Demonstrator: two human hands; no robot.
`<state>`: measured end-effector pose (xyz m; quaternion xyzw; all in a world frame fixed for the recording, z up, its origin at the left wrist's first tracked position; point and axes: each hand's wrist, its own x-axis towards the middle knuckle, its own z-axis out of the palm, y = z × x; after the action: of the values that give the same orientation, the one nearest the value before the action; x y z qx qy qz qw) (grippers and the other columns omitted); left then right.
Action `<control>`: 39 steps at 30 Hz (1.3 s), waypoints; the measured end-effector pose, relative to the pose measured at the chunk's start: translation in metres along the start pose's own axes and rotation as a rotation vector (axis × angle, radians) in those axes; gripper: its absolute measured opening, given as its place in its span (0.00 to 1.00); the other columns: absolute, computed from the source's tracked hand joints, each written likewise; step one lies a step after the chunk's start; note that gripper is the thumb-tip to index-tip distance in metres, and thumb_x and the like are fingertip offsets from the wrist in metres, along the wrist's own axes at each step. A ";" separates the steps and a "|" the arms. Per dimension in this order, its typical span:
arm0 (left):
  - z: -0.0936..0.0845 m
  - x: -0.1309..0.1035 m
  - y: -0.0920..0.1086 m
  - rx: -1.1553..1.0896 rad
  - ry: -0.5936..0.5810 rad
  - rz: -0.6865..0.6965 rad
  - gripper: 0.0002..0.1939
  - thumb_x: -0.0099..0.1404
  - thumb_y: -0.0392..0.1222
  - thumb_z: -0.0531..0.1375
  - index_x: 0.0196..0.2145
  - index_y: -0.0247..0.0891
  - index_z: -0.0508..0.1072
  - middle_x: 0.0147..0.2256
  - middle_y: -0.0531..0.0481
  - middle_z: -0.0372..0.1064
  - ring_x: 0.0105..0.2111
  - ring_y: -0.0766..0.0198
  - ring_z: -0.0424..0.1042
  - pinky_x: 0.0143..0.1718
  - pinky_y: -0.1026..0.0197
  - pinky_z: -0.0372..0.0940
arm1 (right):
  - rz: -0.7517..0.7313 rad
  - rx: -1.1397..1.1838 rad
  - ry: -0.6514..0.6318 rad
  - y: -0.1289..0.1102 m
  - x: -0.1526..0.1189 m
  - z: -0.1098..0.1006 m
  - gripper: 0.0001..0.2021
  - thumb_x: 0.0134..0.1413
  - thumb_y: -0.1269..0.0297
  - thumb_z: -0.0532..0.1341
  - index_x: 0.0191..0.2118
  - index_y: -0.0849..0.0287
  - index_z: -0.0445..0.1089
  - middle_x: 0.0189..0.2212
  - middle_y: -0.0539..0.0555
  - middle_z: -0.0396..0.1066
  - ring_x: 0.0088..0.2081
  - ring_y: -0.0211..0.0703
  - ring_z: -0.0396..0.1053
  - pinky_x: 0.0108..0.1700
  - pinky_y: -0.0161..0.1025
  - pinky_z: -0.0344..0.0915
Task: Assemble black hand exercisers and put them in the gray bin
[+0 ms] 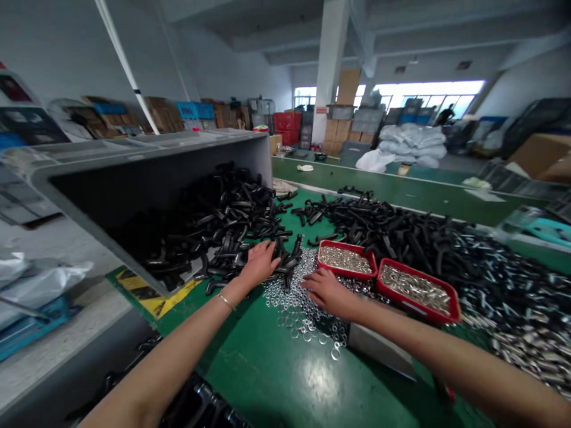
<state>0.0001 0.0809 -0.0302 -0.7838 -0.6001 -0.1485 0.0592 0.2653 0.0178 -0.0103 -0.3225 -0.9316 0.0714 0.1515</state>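
My left hand (261,263), a bracelet on its wrist, reaches over the near edge of a heap of black handle-shaped parts (232,208). Its fingers are stretched forward, and I make out nothing held in them. My right hand (329,291) hovers over or rests on a spread of small silver metal rings (294,297), its fingers apart; whether it touches them I cannot tell. Just beyond it stands a red tray (373,267) of tiny metal pieces. Beside that is a second red tray (454,297) with longer metal pieces.
A large grey crate (156,142) lies on its side at the left, black parts spilling out of it. More black parts (401,226) are heaped behind the trays, with shiny metal parts (535,351) at the right. A metal plate (381,351) sits below my right forearm on the green table (267,368).
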 end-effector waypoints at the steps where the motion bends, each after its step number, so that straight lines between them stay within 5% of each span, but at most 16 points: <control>1: -0.004 0.006 -0.001 -0.021 0.015 0.005 0.30 0.71 0.50 0.53 0.65 0.32 0.59 0.65 0.32 0.55 0.65 0.43 0.55 0.63 0.43 0.54 | 0.002 0.006 -0.016 0.007 -0.012 -0.011 0.16 0.68 0.61 0.54 0.56 0.55 0.71 0.51 0.59 0.73 0.52 0.52 0.66 0.56 0.52 0.60; 5: -0.024 0.050 0.003 -0.098 0.048 0.068 0.28 0.72 0.50 0.51 0.63 0.31 0.60 0.63 0.31 0.57 0.63 0.45 0.58 0.62 0.44 0.56 | 0.237 0.070 0.025 0.064 -0.028 -0.066 0.17 0.67 0.62 0.53 0.56 0.57 0.70 0.50 0.60 0.75 0.49 0.49 0.72 0.53 0.47 0.66; 10: -0.017 0.099 0.051 -0.213 -0.045 0.341 0.20 0.74 0.47 0.48 0.55 0.35 0.70 0.54 0.39 0.69 0.56 0.52 0.67 0.60 0.48 0.59 | 0.735 0.235 0.185 0.130 -0.054 -0.119 0.19 0.66 0.61 0.51 0.59 0.58 0.65 0.30 0.52 0.78 0.23 0.40 0.73 0.29 0.36 0.69; 14: 0.026 0.112 0.102 -0.352 -0.121 0.499 0.21 0.74 0.47 0.49 0.59 0.37 0.67 0.59 0.40 0.65 0.59 0.54 0.64 0.61 0.49 0.57 | 0.923 0.170 0.201 0.118 -0.150 -0.117 0.21 0.64 0.53 0.52 0.58 0.53 0.67 0.25 0.51 0.76 0.19 0.41 0.71 0.25 0.37 0.68; 18: 0.066 0.123 0.131 -0.420 -0.176 0.386 0.23 0.73 0.47 0.49 0.61 0.36 0.66 0.62 0.38 0.62 0.62 0.53 0.62 0.62 0.48 0.57 | 1.208 0.328 0.206 0.085 -0.261 -0.102 0.22 0.58 0.44 0.54 0.51 0.49 0.72 0.26 0.54 0.77 0.17 0.49 0.71 0.19 0.46 0.70; 21: 0.077 0.141 0.135 -0.454 -0.190 0.363 0.25 0.74 0.50 0.49 0.63 0.38 0.64 0.63 0.40 0.61 0.62 0.53 0.61 0.62 0.48 0.57 | 1.287 0.430 0.317 0.084 -0.292 -0.107 0.25 0.53 0.41 0.59 0.50 0.49 0.73 0.30 0.58 0.79 0.21 0.53 0.74 0.20 0.49 0.72; 24: 0.075 0.172 0.119 -0.462 -0.132 0.278 0.27 0.74 0.53 0.48 0.63 0.36 0.62 0.64 0.37 0.60 0.63 0.53 0.60 0.62 0.49 0.56 | 1.214 0.459 0.394 0.107 -0.258 -0.126 0.26 0.54 0.41 0.59 0.53 0.52 0.70 0.33 0.60 0.80 0.22 0.51 0.74 0.22 0.47 0.73; 30: 0.078 0.247 0.043 -0.318 -0.107 0.047 0.29 0.72 0.54 0.49 0.61 0.30 0.62 0.62 0.31 0.59 0.63 0.48 0.59 0.62 0.49 0.56 | 0.851 0.232 0.280 0.215 -0.098 -0.142 0.21 0.64 0.53 0.51 0.58 0.55 0.64 0.38 0.56 0.79 0.25 0.43 0.75 0.31 0.41 0.73; 35: 0.108 0.299 0.001 -0.291 -0.134 -0.014 0.30 0.72 0.55 0.50 0.60 0.27 0.62 0.62 0.31 0.58 0.65 0.48 0.55 0.65 0.51 0.50 | 0.725 -0.189 0.277 0.332 0.020 -0.111 0.21 0.66 0.59 0.53 0.59 0.64 0.64 0.50 0.66 0.73 0.51 0.56 0.71 0.55 0.51 0.65; 39: 0.144 0.325 0.010 -0.352 -0.167 -0.064 0.29 0.73 0.53 0.50 0.63 0.28 0.59 0.64 0.33 0.55 0.65 0.49 0.53 0.65 0.50 0.48 | 0.916 -0.274 0.050 0.386 0.069 -0.067 0.30 0.65 0.42 0.51 0.58 0.64 0.65 0.62 0.72 0.57 0.63 0.73 0.53 0.56 0.71 0.57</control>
<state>0.1094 0.4176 -0.0672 -0.7720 -0.5925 -0.1875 -0.1333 0.4592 0.3650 -0.0197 -0.7184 -0.6906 -0.0006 0.0830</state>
